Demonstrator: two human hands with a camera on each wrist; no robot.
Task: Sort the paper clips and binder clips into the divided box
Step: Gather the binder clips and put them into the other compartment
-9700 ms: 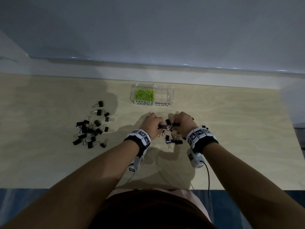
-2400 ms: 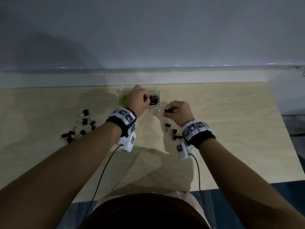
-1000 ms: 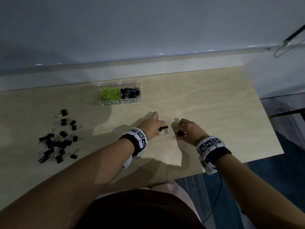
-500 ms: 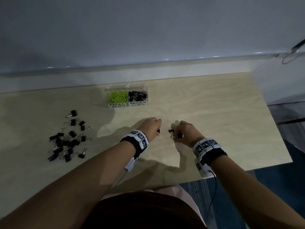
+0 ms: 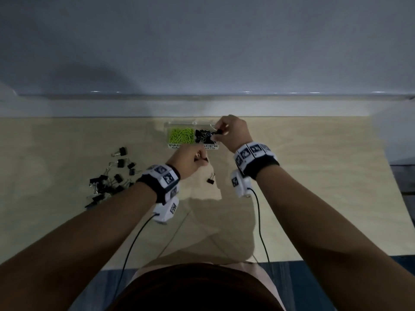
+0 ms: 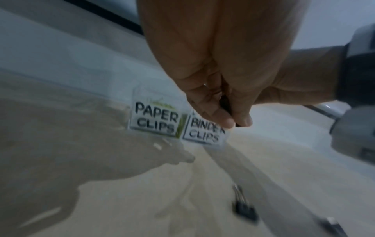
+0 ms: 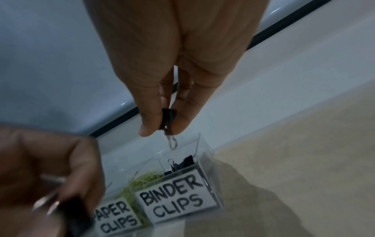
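Observation:
The clear divided box [image 5: 167,131] stands at the back of the table, with green paper clips [image 5: 181,135] in its left half and black binder clips [image 5: 202,135] in its right half. My right hand [image 5: 217,134] hovers over the binder half and pinches a black binder clip [image 7: 168,117] with its wire handle hanging down. My left hand [image 5: 203,158] is just in front of the box labels and pinches another black binder clip [image 6: 225,105]. One loose binder clip [image 5: 210,179] lies on the table between my wrists.
A scattered pile of black binder clips [image 5: 110,180] lies on the left of the wooden table [image 5: 314,176]. A pale wall ledge [image 5: 292,106] runs behind the box. Cables hang from both wrist cameras toward the table's near edge.
Both hands have lifted from the middle of the table and moved forward to the box, each with a binder clip. The right one now hangs over the binder half.

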